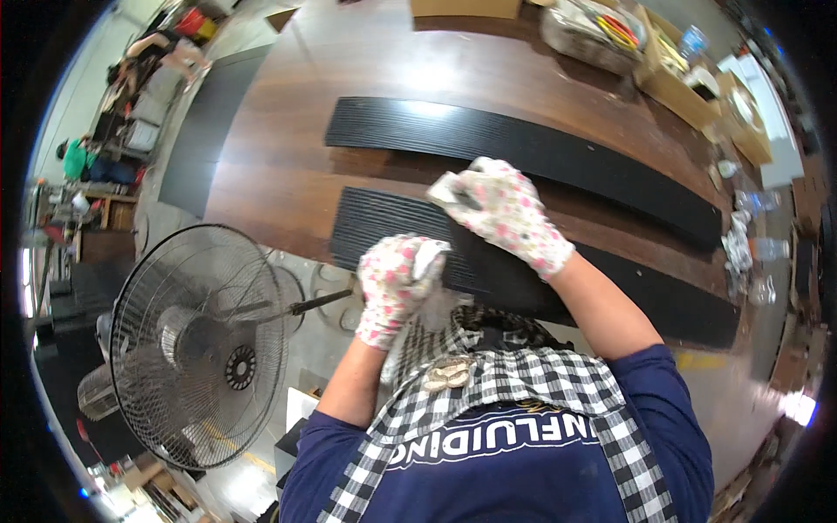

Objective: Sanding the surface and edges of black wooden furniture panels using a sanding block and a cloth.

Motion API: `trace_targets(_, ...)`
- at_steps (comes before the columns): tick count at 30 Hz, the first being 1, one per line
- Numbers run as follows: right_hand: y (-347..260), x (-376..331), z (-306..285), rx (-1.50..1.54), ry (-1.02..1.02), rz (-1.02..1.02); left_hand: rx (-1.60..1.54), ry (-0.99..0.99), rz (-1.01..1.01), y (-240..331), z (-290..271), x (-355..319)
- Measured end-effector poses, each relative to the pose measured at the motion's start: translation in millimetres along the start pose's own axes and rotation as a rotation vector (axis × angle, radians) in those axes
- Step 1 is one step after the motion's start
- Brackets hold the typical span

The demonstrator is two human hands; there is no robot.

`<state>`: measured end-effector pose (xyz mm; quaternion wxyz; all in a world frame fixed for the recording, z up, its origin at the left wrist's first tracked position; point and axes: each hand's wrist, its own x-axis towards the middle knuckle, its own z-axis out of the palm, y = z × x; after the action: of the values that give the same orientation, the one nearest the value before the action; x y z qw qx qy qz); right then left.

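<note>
Both my hands wear white gloves with a pink floral print. My right hand [506,209] is closed above the nearer black ribbed board [384,222], its fingers and thumb pinching a small pale piece [446,190] that looks like a folded pad. At the near edge of that board my left hand [392,283] is curled shut, and a whitish, shiny bit shows at its fingertips, too unclear to name. Behind it lies a second long black ribbed board [523,144], roughly parallel, touched by neither hand. Part of the nearer board is hidden under my right hand and forearm.
The boards lie on a brown, glossy table [288,122]. A large standing fan [200,344] is close on my left. A dark flat panel [209,131] lies at the left end. Cardboard boxes [671,96], a plastic-wrapped bundle [588,39] and plastic bottles [772,250] are at the right.
</note>
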<state>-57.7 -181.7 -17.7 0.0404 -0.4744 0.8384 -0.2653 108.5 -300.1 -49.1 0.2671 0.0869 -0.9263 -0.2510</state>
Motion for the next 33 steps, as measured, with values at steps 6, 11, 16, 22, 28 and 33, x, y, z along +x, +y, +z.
trace_targets(6,106,-164,-101,-0.168,0.184,0.255,0.081,0.033,-0.207,0,8,2)
trace_targets(11,184,-282,-186,-0.311,0.197,0.595,0.16,0.073,-0.351,5,5,11)
trace_targets(16,270,-383,-264,-0.244,0.218,0.992,0.175,0.09,-0.428,10,3,16)
trace_targets(22,320,-448,-299,-0.662,0.639,1.088,0.307,0.234,-0.638,-35,-10,13)
trace_targets(28,312,-417,-222,0.352,1.594,0.84,-0.404,-0.128,-0.219,55,103,-19)
trace_targets(33,318,-425,-217,0.407,1.749,0.695,0.147,-0.667,0.4,255,186,23)
